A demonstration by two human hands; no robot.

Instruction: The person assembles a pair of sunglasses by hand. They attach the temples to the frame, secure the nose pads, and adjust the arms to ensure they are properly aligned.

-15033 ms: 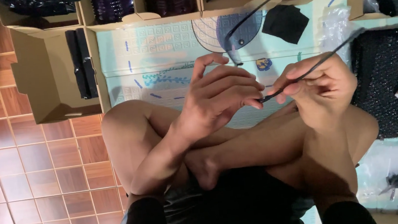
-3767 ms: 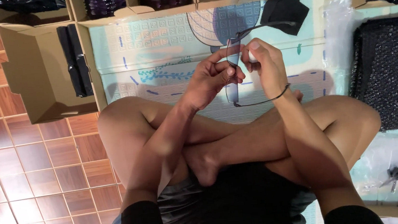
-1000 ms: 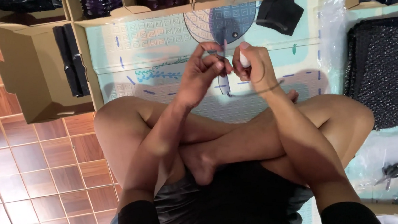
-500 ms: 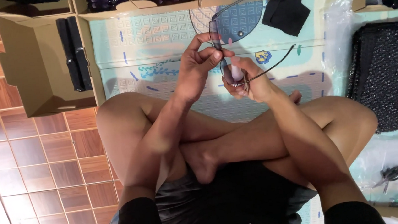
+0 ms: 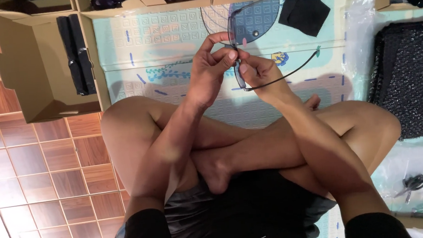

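Both hands meet over the crossed legs, pinching one pair of rimless sunglasses with blue-tinted lenses and thin black arms (image 5: pixel 254 26). Left hand (image 5: pixel 212 68) grips with thumb and fingertips closed at the lens edge; right hand (image 5: pixel 258 71) closes on the same spot from 3 o'clock. One lens rises toward 12 o'clock above the fingers, and one thin arm runs out toward 3 o'clock past the right hand.

One black square cloth (image 5: pixel 304 11) lies on the pale blue patterned foam mat (image 5: pixel 164 46) at 1 o'clock of the hands, well apart. One open brown cardboard box (image 5: pixel 34 73) stands at 9 o'clock with two long black cases (image 5: pixel 75 52) upright inside it. A row of brown cardboard trays (image 5: pixel 160 3) with dark contents runs along 12 o'clock. One sheet of black bubble wrap (image 5: pixel 412 76) lies at 3 o'clock, with clear plastic wrapping (image 5: pixel 359 29) beside it. One pair of small black-handled scissors (image 5: pixel 411 184) lies at 4 o'clock.
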